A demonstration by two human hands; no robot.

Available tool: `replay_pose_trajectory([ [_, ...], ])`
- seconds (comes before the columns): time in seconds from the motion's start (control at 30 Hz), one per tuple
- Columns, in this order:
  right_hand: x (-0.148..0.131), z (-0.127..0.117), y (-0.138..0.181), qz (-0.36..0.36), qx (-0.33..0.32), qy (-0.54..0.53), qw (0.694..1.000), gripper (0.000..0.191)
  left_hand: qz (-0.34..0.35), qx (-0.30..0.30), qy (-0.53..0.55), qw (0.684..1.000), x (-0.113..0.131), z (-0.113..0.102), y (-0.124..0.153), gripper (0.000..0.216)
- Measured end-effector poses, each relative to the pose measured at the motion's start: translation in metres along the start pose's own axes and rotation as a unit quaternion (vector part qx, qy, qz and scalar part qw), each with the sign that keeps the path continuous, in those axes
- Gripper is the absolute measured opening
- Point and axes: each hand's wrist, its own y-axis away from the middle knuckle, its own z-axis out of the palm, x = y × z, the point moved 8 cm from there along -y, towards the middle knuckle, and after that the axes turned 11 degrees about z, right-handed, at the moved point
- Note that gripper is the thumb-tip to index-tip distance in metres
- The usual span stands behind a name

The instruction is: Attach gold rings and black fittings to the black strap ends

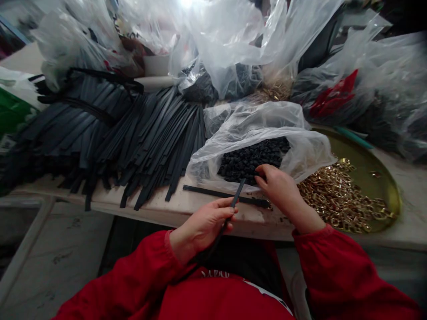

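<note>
The left hand [207, 220] pinches a thin, flat, matte black strap [233, 202] between thumb and fingers, just off the table's [187, 209] near edge; the strap's free end tilts up toward the bag. The right hand [276, 186] reaches into an open, crinkled clear plastic bag [253, 133], fingertips curled onto a heap of small, knobbly black beads [250, 160]; whether it has one pinched I cannot tell. A second black strap [213, 193] with a small metal end lies flat along the near edge, between the two hands. Toward the left end of the table spreads a thick fan of long black strips [133, 133], smooth and dull, their ends overhanging the near edge. At the right end sits a round, brassy tray [383, 178] holding a tangle of shiny gold chain links [333, 195]. Along the far edge, filmy plastic bags [227, 40] are piled up, one showing something red [333, 98]. The tabletop is pale, worn and scuffed; below it at the left lies a grey, stained floor [60, 249]. Both sleeves [143, 271] are red cloth.
</note>
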Motion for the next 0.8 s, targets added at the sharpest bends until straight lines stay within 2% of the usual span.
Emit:
replay_pose_trajectory([
  [0.13,0.006,-0.002,-0.001,-0.005,0.039,-0.065,0.997,0.025,0.019,-0.014,-0.037,0.999,0.003,-0.001,-0.001,0.030],
  [0.3,0.013,-0.022,0.015,-0.006,0.110,-0.139,0.984,0.029,0.043,-0.011,-0.081,0.996,0.004,0.001,0.004,0.032],
  [0.37,0.018,-0.029,0.028,0.010,0.117,-0.199,0.973,0.030,0.055,-0.019,-0.100,0.993,0.003,0.004,0.007,0.035],
  [0.43,0.026,-0.030,0.040,0.045,0.094,-0.282,0.954,0.032,0.066,-0.025,-0.127,0.989,0.001,0.008,0.011,0.039],
  [0.6,0.037,-0.017,0.068,0.148,-0.021,-0.476,0.867,0.036,0.089,-0.035,-0.181,0.979,-0.004,0.020,0.021,0.042],
  [0.7,0.037,-0.005,0.085,0.193,-0.080,-0.566,0.798,0.037,0.100,-0.052,-0.195,0.974,-0.007,0.028,0.026,0.044],
  [0.8,0.035,0.011,0.103,0.232,-0.127,-0.646,0.716,0.034,0.093,-0.059,-0.194,0.975,-0.013,0.031,0.029,0.043],
])
